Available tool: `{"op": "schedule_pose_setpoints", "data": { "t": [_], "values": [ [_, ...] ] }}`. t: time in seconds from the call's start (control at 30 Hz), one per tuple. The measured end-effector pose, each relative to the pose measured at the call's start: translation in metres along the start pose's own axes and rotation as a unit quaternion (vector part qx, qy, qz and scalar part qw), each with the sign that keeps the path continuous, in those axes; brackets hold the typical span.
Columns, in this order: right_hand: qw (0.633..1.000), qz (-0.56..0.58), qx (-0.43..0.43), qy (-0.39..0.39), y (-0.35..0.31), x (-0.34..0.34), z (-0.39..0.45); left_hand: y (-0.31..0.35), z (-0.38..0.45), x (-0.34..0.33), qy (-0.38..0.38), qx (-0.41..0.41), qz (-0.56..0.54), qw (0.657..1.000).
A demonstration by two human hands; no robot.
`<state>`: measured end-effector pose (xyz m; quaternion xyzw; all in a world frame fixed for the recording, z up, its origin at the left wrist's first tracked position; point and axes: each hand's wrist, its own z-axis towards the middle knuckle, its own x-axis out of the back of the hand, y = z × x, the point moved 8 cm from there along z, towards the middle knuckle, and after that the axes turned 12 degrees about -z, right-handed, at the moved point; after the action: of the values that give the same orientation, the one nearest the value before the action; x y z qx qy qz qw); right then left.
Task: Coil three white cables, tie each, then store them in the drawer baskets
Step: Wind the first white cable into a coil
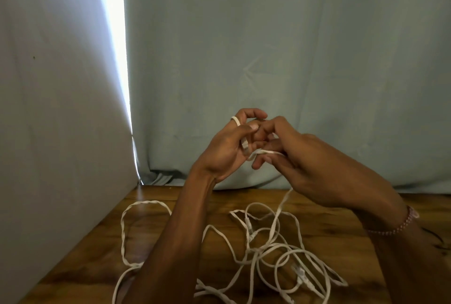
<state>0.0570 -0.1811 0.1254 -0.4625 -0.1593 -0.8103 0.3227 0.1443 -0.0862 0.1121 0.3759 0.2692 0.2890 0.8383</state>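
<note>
- White cable (263,152), flat and thin, is held up above the wooden table (336,225), between the two raised hands.
- The left hand (228,147) is above the table's far edge, fingers curled; a turn of the cable loops over its index finger and the thumb pinches the cable's plug end against the fingers.
- The right hand (292,154) is just beside the left, their fingertips touching or nearly so; its fingers are bent and pinch a short stretch of the cable that runs across to the left hand.
- From under the right hand the cable drops down to the table and joins a loose tangle of white cables (275,250) lying on the wood below the hands.
- That tangle spreads across the table's near middle, with several overlapping loops and at least two plug ends showing; how many separate cables it holds cannot be told.
- One wide loop (127,228) of the tangle lies towards the table's left edge, partly hidden behind the left forearm.
- A bead bracelet (400,224) sits on the right wrist, above the table's right part.
- Pale blue-grey cloth (292,47) hangs behind the table's far edge, and a pale panel (56,108) stands along its left side, with a bright strip of light in the gap between them.
</note>
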Motion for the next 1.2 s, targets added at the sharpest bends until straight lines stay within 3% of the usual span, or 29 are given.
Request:
{"op": "schedule_pose_setpoints", "data": {
  "t": [0.23, 0.33, 0.53, 0.67, 0.97, 1.1, 1.2],
  "values": [
    [0.992, 0.075, 0.046, 0.087, -0.003, 0.02, 0.001, -0.003, -0.002, -0.01, -0.008, 0.014, 0.128, 0.992],
    [0.987, 0.047, 0.064, 0.138, -0.002, 0.025, 0.004, -0.006, -0.002, -0.019, -0.034, 0.019, 0.172, 0.984],
    [0.931, -0.04, 0.047, 0.36, 0.01, 0.051, -0.006, -0.018, -0.004, -0.027, -0.032, 0.079, 0.144, 0.986],
    [0.909, -0.027, 0.028, 0.416, 0.021, 0.057, -0.014, -0.025, -0.004, -0.036, -0.033, 0.105, 0.095, 0.989],
    [0.916, 0.144, 0.027, 0.374, 0.048, 0.03, 0.002, -0.021, -0.006, -0.046, -0.086, 0.106, 0.047, 0.99],
    [0.942, 0.078, 0.051, 0.322, 0.054, 0.009, 0.011, -0.019, -0.004, -0.051, -0.098, 0.093, 0.008, 0.991],
    [0.973, 0.042, 0.03, 0.224, 0.054, -0.012, 0.021, -0.013, -0.001, -0.049, -0.088, 0.059, -0.024, 0.994]
  ]
}}
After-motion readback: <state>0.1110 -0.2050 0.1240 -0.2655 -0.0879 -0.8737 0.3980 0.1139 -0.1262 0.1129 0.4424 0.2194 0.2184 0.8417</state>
